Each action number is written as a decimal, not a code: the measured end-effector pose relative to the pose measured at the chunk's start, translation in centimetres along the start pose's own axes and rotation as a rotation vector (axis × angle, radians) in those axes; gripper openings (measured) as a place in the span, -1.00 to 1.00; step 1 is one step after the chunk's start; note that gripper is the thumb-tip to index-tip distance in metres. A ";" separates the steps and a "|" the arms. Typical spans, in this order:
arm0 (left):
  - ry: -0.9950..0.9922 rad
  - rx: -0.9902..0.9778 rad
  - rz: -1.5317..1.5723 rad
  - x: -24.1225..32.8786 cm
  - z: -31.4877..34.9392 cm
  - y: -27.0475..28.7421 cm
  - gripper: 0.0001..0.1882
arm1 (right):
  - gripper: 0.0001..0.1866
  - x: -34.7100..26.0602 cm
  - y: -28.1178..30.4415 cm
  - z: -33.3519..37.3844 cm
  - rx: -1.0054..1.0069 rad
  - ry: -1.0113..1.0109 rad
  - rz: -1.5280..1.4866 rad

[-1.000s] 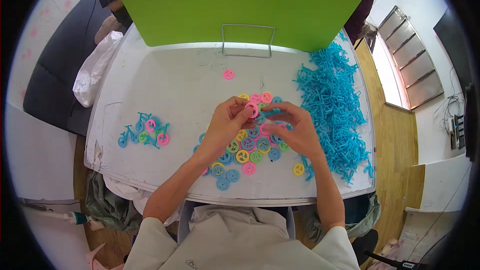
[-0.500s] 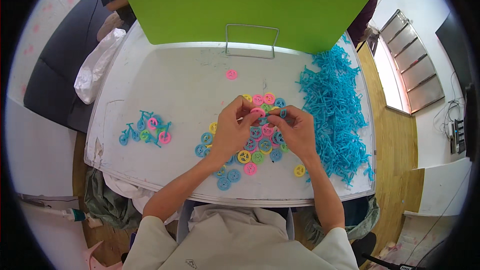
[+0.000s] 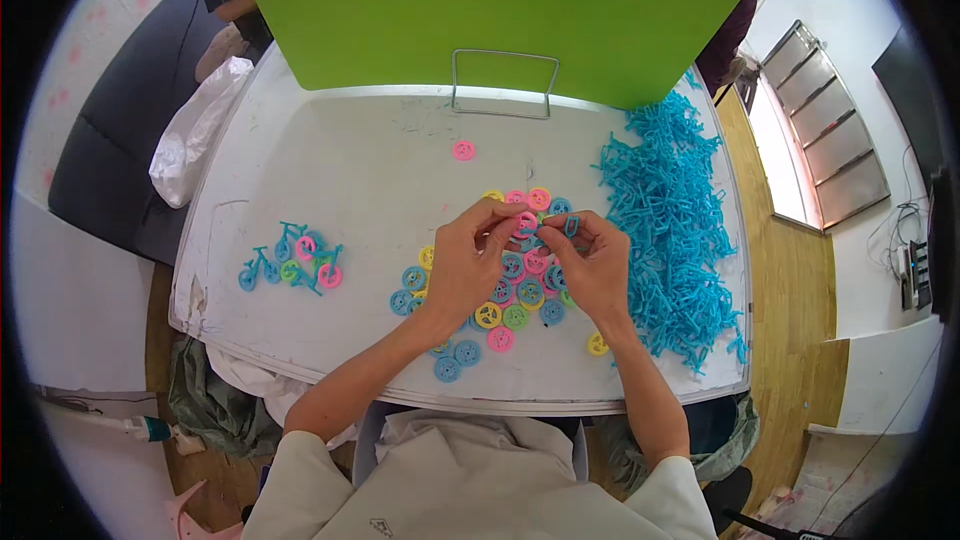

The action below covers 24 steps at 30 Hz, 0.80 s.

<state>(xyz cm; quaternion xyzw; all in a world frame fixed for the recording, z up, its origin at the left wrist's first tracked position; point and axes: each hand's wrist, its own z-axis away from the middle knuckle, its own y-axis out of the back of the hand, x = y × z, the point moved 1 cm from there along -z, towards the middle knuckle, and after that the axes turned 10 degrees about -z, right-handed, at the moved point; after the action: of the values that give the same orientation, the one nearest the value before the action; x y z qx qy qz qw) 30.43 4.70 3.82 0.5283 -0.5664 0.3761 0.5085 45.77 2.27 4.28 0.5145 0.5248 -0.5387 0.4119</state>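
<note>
Pink to blue: pinching pink wheel (image 3: 525, 226) with left hand (image 3: 468, 258), blue frame (image 3: 572, 226) with right hand (image 3: 598, 266), close together between palms (loose wheels (image 3: 515, 316) underneath); probably joining, so needs alignment, then firm pressing.

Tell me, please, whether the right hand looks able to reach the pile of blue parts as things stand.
Probably yes: the pile of blue parts lies just right of the right hand, with nothing seen between, though that hand holds a blue piece.

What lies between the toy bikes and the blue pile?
White tabletop and loose coloured wheels, with the left hand and right hand above them, in the head view.
</note>
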 end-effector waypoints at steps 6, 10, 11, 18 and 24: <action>-0.023 -0.026 -0.116 -0.1 0.3 -0.1 -0.82 | -0.85 0.2 -0.2 0.2 0.024 -0.050 -0.046; -0.031 -0.014 -0.069 0.0 0.5 -0.2 -0.81 | -0.83 0.5 0.0 0.1 0.007 -0.166 -0.204; -0.031 -0.015 -0.068 0.1 0.5 -0.2 -0.81 | -0.83 0.7 0.1 0.1 0.008 -0.166 -0.203; 0.044 0.006 -0.036 0.0 0.6 -0.3 -0.84 | -0.80 1.8 0.4 0.1 0.001 -0.288 -0.345; 0.018 0.042 -0.015 0.7 0.9 -0.7 -0.84 | -0.77 0.8 -0.9 0.5 0.100 -0.191 -0.221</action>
<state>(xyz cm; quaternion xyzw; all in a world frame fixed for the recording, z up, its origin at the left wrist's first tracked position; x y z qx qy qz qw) 31.03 3.61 4.25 0.5399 -0.5498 0.3888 0.5050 44.74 1.91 3.56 0.4198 0.5094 -0.6526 0.3720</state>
